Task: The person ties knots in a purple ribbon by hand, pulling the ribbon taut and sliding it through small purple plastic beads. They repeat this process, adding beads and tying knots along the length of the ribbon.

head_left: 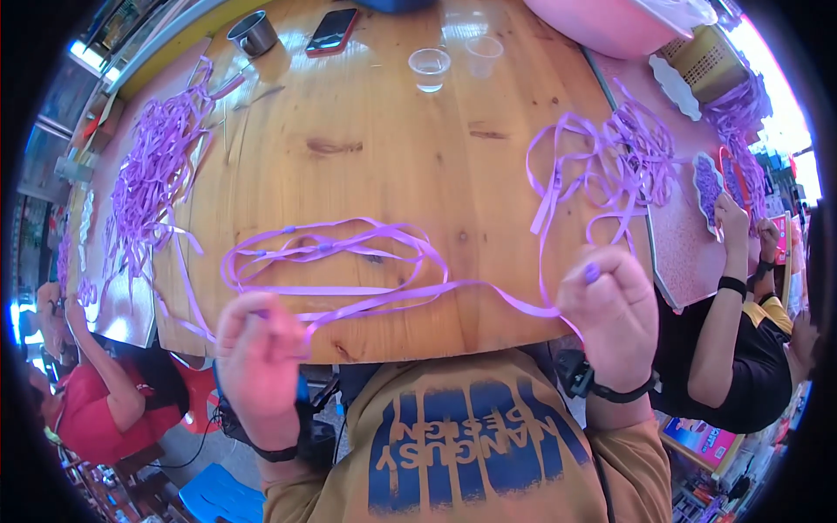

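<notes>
A narrow purple ribbon (392, 296) stretches loosely between my two hands at the table's near edge. My left hand (260, 353) is closed, its fingers pinching the ribbon at the left end of this span. Raised slightly over the right side of the edge, my right hand (613, 314) grips the ribbon with curled fingers. Small purple patches show at fingertips of both hands. Just beyond the span, loops of purple ribbon (336, 229) lie in a flat oval. A loose tangle of ribbon (641, 148) rests at the right, and strands lead from it toward my right hand.
A big heap of purple ribbon (157, 166) covers the left edge of the wooden table (392, 174). Farther back are a metal mug (253, 35), a phone (332, 32), clear cups (430, 71) and a pink basin (602, 26). People work at left (105, 401) and right (741, 349).
</notes>
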